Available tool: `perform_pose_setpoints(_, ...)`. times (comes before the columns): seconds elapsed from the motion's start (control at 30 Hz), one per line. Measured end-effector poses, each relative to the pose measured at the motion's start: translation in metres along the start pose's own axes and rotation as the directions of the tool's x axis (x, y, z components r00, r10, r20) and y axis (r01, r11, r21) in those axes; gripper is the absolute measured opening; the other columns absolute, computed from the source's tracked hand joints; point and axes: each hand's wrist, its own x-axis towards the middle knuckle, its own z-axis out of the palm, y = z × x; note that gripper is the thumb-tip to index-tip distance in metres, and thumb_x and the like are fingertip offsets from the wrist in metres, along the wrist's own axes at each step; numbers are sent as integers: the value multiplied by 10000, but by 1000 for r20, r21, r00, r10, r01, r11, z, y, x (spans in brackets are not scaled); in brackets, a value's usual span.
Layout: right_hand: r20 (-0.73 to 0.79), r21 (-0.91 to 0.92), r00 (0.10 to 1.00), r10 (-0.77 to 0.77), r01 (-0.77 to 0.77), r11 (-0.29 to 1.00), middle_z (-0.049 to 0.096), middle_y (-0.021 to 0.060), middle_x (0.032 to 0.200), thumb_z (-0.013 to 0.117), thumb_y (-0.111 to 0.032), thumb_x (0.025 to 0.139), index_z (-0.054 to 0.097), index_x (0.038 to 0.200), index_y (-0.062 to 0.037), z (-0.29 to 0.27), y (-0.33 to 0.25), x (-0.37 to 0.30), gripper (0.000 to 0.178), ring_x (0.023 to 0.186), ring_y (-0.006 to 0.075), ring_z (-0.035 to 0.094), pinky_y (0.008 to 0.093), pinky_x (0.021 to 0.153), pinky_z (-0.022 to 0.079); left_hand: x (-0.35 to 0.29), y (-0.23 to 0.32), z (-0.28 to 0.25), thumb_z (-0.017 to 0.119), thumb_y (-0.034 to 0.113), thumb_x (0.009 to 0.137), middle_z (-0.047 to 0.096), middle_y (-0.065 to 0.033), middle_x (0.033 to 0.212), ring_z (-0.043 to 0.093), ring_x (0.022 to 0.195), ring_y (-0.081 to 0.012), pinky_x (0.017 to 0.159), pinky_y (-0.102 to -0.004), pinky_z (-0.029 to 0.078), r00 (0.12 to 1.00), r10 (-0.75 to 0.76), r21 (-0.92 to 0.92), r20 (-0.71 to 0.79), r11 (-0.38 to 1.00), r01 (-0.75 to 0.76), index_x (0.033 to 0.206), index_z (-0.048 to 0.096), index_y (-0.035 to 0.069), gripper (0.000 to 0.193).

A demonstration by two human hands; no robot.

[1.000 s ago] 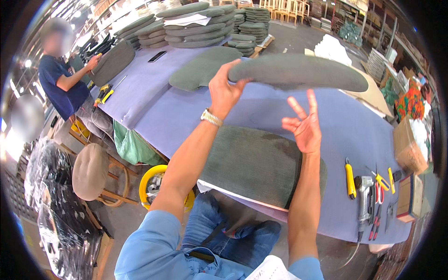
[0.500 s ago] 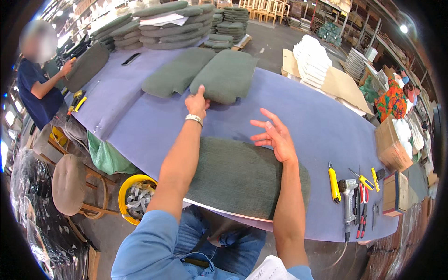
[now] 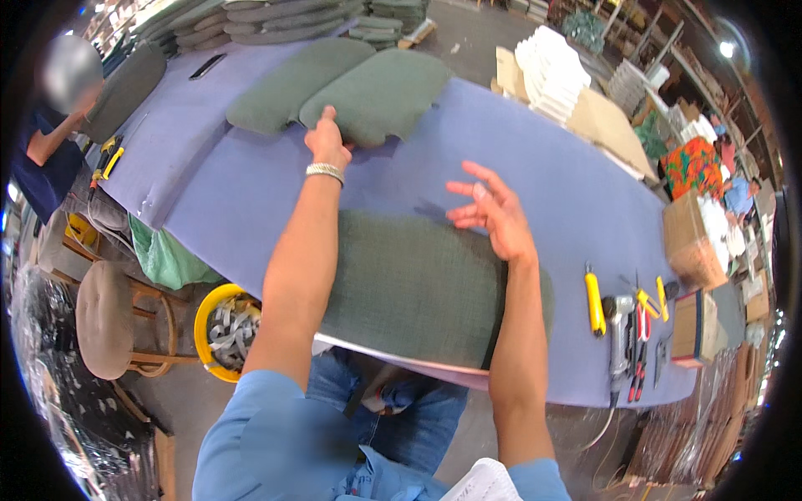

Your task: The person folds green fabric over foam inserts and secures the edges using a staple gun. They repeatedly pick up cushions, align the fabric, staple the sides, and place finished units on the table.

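Pinching a green pad near the worktop's far edge, the left hand should hold level, right hand spread.

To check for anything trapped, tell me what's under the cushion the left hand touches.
Purple tabletop shows along the near edge of the green cushion at the left hand. Whatever lies directly beneath is covered by it and can't be seen.

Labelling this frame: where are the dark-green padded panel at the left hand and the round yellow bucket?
Dark-green padded panel [image 3: 378, 95]: head view, middle of its upper face.
Round yellow bucket [image 3: 201, 336]: head view, left side of rim.
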Motion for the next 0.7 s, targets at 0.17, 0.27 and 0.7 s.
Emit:
perform_pose_setpoints(0.17, -22, -4, 999, -47, 47, 999, 683, 196, 1272, 638, -337, 1031, 496, 1481, -34, 13, 3, 5, 560, 897, 248, 743, 341, 792, 609, -12, 23, -72, 691, 320, 993, 522, -211, 1467, 618, 1219, -375, 985, -493, 554, 980, -52, 348, 191, 937, -18, 1552, 312, -40, 765)
perform_pose_setpoints(0.27, -151, -30, 981, -120, 117, 993, 711, 180, 1206, 647, -322, 1031, 547, 1430, -20, 13, 3, 3, 510, 892, 236, 743, 328, 774, 605, -82, 41, -106, 643, 364, 1028, 567, -203, 1459, 616, 1257, -342, 1066, -403, 494, 902, -24, 641, 430, 712, -287, 1548, 403, -13, 685)
perform_pose_setpoints(0.7, -487, -763, 739, -465, -101, 639, 658, 165, 1329, 661, -466, 885, 662, 1315, -94, -49, 92, -190, 569, 1225, 383, 617, 485, 1017, 510, -123, 25, -212, 374, 292, 1102, 610, -205, 1428, 578, 1305, -341, 1142, -451, 410, 569, 111, 578, 815, -74, -813, 1374, 613, -56, 501)
